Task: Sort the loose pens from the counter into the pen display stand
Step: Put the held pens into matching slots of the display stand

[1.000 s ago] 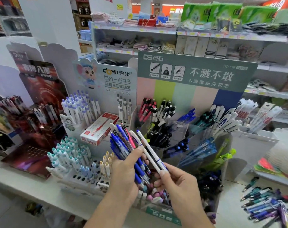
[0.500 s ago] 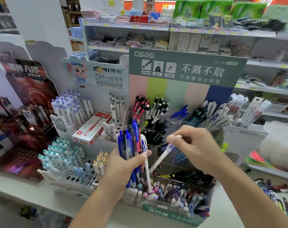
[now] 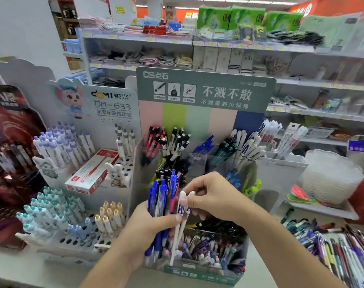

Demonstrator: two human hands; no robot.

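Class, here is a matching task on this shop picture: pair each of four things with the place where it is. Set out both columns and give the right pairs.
Things
1. bundle of blue pens
2. white pens
3. red and white pen box
4. loose pens

Places
A. lying on the counter at far right
B. pinched near the top by the right hand
C. gripped in the left hand
D. lying on the white stand to the left

Pairs: 1-C, 2-B, 3-D, 4-A
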